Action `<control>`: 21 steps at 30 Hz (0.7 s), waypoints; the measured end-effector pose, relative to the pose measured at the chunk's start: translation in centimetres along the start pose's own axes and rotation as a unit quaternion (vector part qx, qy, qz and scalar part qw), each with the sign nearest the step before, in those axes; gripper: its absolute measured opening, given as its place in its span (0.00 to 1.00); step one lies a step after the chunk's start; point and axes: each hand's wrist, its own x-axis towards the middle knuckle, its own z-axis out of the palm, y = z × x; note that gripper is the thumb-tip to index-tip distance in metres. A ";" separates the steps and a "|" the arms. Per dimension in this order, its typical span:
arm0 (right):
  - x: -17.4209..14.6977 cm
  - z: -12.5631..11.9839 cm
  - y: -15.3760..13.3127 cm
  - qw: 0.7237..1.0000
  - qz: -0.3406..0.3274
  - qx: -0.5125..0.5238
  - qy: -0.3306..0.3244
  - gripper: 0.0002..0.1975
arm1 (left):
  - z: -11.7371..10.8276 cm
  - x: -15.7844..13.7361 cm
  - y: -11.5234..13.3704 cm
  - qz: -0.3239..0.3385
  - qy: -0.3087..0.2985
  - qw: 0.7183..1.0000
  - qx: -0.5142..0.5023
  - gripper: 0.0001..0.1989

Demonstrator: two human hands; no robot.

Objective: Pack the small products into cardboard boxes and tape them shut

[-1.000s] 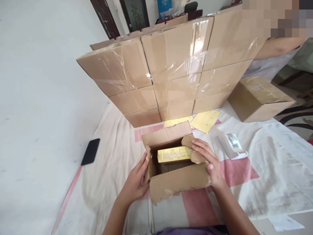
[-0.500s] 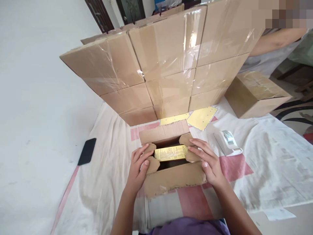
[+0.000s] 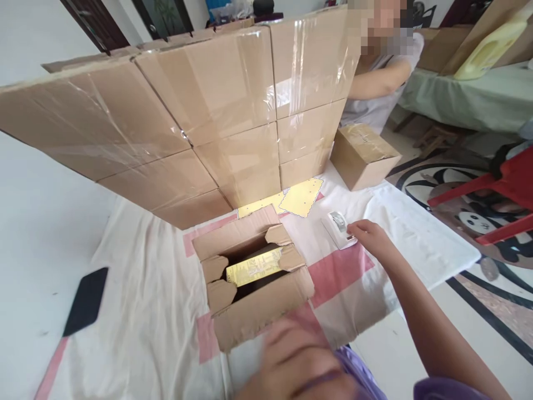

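Observation:
My right hand (image 3: 370, 236) is at the front end of a small white tape dispenser (image 3: 338, 232). Its thumb and index finger are pinched together there on the end of the clear tape. Blurred by motion, my left hand (image 3: 302, 364) is low in the view, close to my body, and its fingers cannot be made out. Between my hands and the stacked boxes sits an open cardboard box (image 3: 258, 316) with its flaps spread. A yellow printed carton (image 3: 254, 266) lies inside, partly covered by the short side flaps.
A wall of taped cardboard boxes (image 3: 233, 89) stands behind. Yellow paper pieces (image 3: 303, 197) lie at its foot. A closed box (image 3: 366, 155) is at the right, near another person (image 3: 375, 83). A black phone (image 3: 86, 300) lies on the left. A red chair (image 3: 503, 189) stands beyond the table.
Both hands have left the box flaps. The right hand moved right to the tape dispenser; the left came down toward my body. The view has turned to the right.

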 end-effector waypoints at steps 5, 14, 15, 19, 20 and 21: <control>0.5 0.2 -1.3 0.992 0.080 0.071 -0.073 0.10 | 15.1 4.6 -3.9 -0.177 -0.062 0.982 0.023 0.37; -0.8 -2.0 -0.3 0.992 0.043 0.079 -0.092 0.11 | 20.2 9.2 -14.1 -0.279 -0.026 0.958 0.058 0.48; -1.2 -2.5 0.1 0.992 0.034 0.073 -0.100 0.12 | 20.2 9.0 -14.1 -0.276 -0.019 0.959 0.061 0.47; -2.6 -1.7 2.9 0.995 -0.015 -0.034 -0.089 0.15 | 20.3 8.6 -13.9 -0.267 -0.009 0.962 0.058 0.47; -2.8 -1.0 3.8 0.996 -0.022 -0.065 -0.064 0.15 | 20.3 8.6 -14.0 -0.266 -0.009 0.962 0.056 0.47; -3.0 -0.3 4.7 0.995 -0.025 -0.089 -0.035 0.14 | 20.3 8.7 -14.1 -0.265 -0.009 0.963 0.053 0.46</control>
